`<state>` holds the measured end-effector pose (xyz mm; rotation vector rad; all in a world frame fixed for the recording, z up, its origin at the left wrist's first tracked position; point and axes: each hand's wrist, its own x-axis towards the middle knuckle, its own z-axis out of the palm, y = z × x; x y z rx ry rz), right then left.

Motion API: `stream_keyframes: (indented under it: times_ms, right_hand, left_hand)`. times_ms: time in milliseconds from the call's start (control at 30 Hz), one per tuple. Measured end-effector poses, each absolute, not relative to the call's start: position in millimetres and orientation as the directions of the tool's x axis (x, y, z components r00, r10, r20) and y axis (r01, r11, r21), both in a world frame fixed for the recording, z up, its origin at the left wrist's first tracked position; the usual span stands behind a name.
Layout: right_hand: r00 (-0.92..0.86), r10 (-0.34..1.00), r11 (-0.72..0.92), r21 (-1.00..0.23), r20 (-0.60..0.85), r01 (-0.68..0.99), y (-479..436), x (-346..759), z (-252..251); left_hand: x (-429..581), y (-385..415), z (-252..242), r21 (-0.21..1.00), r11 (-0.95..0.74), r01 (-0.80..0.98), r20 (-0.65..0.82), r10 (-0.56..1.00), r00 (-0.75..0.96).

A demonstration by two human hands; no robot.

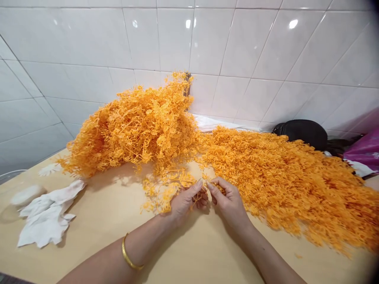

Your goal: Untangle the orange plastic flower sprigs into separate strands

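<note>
My left hand [188, 199] is closed on a bunch of orange plastic flower sprigs [162, 191], which fans out to the left past the wrist. A gold bangle [128, 252] circles the left forearm. My right hand [226, 199] meets it fingertip to fingertip, thumb and forefinger pinched together. Whatever lies in that pinch is too small to make out. Behind the left hand rises a tall heap of orange sprigs [142, 126]. A lower, wide pile of orange sprigs [290, 177] spreads out beside the right hand.
On the pale wooden table [103, 225], a crumpled white cloth [50, 213] lies at the left beside a whitish rounded object [28, 196]. A black bag [304, 133] and a purple bag [365, 148] are at the back right. The tiled wall [166, 35] closes off the back.
</note>
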<state>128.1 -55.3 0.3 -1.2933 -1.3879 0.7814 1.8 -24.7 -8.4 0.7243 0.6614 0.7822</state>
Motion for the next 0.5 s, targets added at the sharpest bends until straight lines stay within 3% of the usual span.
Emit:
stream_keyframes:
  times_ms: [133,333,433,500]
  right_hand:
    - [0.124,0.959,0.196,-0.915,0.253,0.353,-57.5,121.0,-2.5]
    - [0.336,0.925,0.103,-0.968,0.178,0.229,-53.4,117.9,-5.8]
    - [0.551,0.804,0.165,-0.975,0.222,0.152,-48.0,140.8,0.3]
    - [0.654,0.701,0.172,-0.958,0.284,0.231,-45.3,160.6,4.1]
  left_hand:
    - [3.6,-23.9,-10.3,0.801,0.477,-0.361,-0.285,0.835,0.470]
    - [7.7,-27.6,-10.7,0.812,0.463,-0.356,-0.248,0.825,0.508]
    - [3.7,-29.4,-10.3,0.803,0.468,-0.368,-0.236,0.818,0.525]
    - [0.7,-29.3,-11.4,0.796,0.484,-0.364,-0.234,0.800,0.553]
